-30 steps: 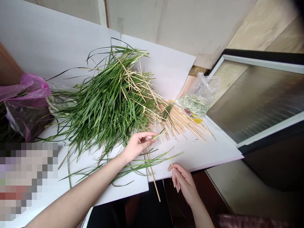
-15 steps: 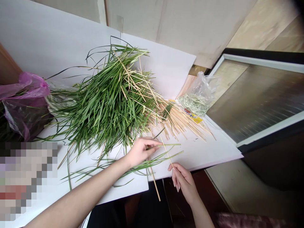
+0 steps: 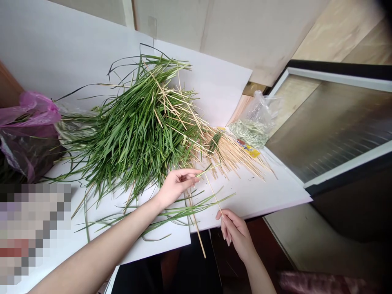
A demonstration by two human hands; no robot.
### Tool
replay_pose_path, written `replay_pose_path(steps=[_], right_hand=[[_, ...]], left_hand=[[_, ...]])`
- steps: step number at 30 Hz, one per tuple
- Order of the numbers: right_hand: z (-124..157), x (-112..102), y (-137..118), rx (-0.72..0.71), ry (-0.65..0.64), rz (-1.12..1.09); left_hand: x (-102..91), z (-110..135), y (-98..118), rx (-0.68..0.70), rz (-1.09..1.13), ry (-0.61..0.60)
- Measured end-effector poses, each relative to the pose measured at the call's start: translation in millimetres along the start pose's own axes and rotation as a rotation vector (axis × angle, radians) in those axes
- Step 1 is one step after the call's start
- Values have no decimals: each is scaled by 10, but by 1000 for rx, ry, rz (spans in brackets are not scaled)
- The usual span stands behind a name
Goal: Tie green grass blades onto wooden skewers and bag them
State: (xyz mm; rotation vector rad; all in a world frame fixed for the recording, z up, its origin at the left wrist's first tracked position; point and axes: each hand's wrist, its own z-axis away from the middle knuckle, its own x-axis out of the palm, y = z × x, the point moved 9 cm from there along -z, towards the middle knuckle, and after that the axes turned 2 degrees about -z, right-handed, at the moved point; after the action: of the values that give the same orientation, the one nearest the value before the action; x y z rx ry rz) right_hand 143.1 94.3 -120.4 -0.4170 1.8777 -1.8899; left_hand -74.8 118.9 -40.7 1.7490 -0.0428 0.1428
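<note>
My right hand [image 3: 237,230] is closed around the lower part of a thin bamboo skewer [image 3: 214,196], which slants up and to the left. At the skewer's upper end my left hand [image 3: 174,188] pinches a green chive stalk [image 3: 212,168], whose end sticks out to the right. The stalk crosses the skewer near its tip; whether it is pierced or wrapped I cannot tell. Below my left hand lie several loose chives [image 3: 180,211] on the white table. Another skewer [image 3: 199,237] lies across them and juts past the near edge.
A large heap of chives [image 3: 131,134] covers the table's middle, with skewers on top. More bamboo skewers [image 3: 241,157] fan out to the right. A clear bag [image 3: 254,126] of pale green strips stands behind them. At left sits a pink plastic bag [image 3: 36,110].
My left hand has moved slightly up and left. The chive stalk has turned from nearly level to slanting up rightward at the skewer's tip. My right hand has barely moved.
</note>
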Motion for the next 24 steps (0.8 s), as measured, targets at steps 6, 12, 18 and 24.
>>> replay_pose_path(steps=[6,12,18,24], right_hand=[[9,-1,-29,10,21,2],[7,-9,-28,9,43,7],[10,-3,-36,13,40,5],[2,-8,-19,13,31,7]], left_hand=[[2,0,0,9,-14,-7],[-6,-2,-9,9,-23,-3],[-1,-3,-5,24,-39,-11],[1,21,37,69,-123,2]])
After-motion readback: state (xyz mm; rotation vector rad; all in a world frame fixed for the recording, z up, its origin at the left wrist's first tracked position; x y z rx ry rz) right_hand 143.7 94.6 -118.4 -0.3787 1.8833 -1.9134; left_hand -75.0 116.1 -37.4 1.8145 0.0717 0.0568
